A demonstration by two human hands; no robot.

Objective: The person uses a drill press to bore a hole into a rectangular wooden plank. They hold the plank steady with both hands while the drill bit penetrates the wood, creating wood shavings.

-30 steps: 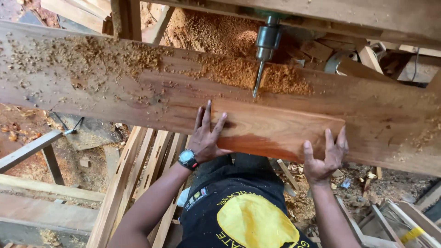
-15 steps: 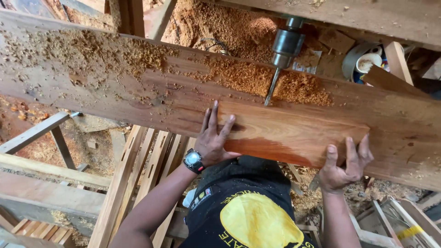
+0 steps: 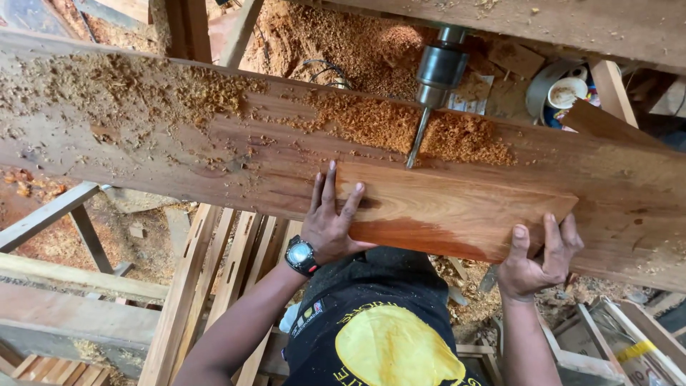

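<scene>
The left hand (image 3: 330,218) is lying flat and open, fingers spread, pressing down on the near left end of the short reddish board (image 3: 450,209), and the wristwatch (image 3: 301,255) is sitting just behind it at the wrist. Over on the other side the right hand (image 3: 541,259) is curling its fingers up over the board's right corner, gripping that end from the near edge. The board is lying on top of the long plank (image 3: 179,150) that is serving as the surface, its far edge sitting right under the drill bit (image 3: 416,141), which is hanging from the metal chuck (image 3: 440,70) above. The bit's tip is looking very close to the far edge; whether it is touching is hard to tell. Doing this well, by my reading, is meaning both hands keeping the board pinned flat so it is not spinning or lifting, with the fingers staying well back from the bit, as they are. Heaps of sawdust (image 3: 436,132) are piling around the bit on the plank, and any chips under the board are likely tilting it, so brushing clear looks wise.
</scene>
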